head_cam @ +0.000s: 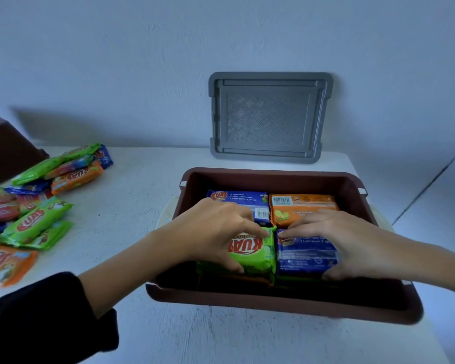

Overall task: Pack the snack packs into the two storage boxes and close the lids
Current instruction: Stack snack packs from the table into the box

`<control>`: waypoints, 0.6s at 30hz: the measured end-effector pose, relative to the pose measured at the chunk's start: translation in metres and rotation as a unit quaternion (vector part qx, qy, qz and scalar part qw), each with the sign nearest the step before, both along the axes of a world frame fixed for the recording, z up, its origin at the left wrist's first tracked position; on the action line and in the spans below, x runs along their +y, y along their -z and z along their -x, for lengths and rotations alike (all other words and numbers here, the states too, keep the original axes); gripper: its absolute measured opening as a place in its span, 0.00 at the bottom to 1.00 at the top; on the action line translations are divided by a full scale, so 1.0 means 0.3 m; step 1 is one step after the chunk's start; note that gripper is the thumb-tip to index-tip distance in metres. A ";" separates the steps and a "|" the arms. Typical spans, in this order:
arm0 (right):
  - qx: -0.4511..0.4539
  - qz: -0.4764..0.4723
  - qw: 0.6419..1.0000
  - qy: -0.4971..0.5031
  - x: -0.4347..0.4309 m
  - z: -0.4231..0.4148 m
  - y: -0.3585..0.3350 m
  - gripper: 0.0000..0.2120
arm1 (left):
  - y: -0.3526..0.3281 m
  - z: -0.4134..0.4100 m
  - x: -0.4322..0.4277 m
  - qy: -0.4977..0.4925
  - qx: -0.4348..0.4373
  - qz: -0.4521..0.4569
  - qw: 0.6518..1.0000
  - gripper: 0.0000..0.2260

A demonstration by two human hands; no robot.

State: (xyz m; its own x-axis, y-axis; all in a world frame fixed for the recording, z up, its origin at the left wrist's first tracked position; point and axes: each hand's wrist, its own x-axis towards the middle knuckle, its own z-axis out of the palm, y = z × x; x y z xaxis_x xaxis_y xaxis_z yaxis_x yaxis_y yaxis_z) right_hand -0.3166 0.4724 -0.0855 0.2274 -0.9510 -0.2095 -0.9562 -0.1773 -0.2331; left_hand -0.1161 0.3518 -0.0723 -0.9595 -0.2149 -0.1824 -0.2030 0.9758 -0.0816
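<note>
Packs are lying two by two in the top layer of the brown storage box (273, 173), and we are working on the near pair. Our left hand (210, 229) is gripping the green pack (255, 254): its fingers (247, 223) are curling over the far edge while the thumb is hooking the near edge. Our right hand (352, 240) is holding the near blue pack (305, 254) in the same way, with fingers (302, 227) spreading across its top and the thumb tucking in at the near side.

These two packs are meeting edge to edge along the middle of the box. Each has its long axis running left to right, and both sets of fingertips are pointing inward at that seam. Beyond them the far blue pack (237, 199) and the orange pack (302, 203) are sitting flat by the far wall.

We are judging the coming move to be a downward press that seats the near pair level with the far pair. A dark gap is showing between the near pair and the near wall.

The loose packs (37, 219) are waiting well to the left on the worktop (132, 195), nearer our left hand, with the second box (8, 143) at the frame's edge behind them. The grey lid (267, 116) is leaning upright straight behind the storage box.
</note>
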 end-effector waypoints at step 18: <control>-0.087 0.232 0.959 0.139 -0.220 0.149 -0.123 0.25 | -0.102 0.088 -0.284 -0.089 0.343 -0.087 0.931 0.14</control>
